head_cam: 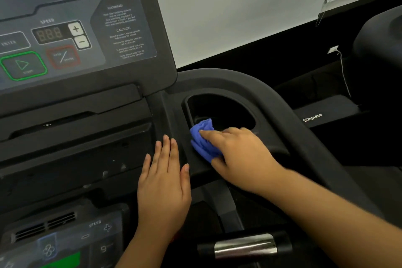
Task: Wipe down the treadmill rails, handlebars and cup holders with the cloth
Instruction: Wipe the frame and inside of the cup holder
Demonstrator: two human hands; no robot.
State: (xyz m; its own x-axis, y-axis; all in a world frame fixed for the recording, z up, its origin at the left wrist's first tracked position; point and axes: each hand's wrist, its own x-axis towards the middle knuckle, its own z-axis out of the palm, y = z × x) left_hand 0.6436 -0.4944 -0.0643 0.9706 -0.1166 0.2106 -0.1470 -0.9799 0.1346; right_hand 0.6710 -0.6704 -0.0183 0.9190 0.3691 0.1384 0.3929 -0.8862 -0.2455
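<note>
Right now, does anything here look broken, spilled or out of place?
Nothing stands out. The right hand holds the blue cloth at the near edge of the cup holder. The left hand lies flat beside it. No spill or damage shows.

Dim, soft focus; glare on console panel point(65, 35), edges warped

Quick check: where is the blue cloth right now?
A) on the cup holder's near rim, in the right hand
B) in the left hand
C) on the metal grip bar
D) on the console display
A: the right hand holds the blue cloth against the cup holder rim.
</note>
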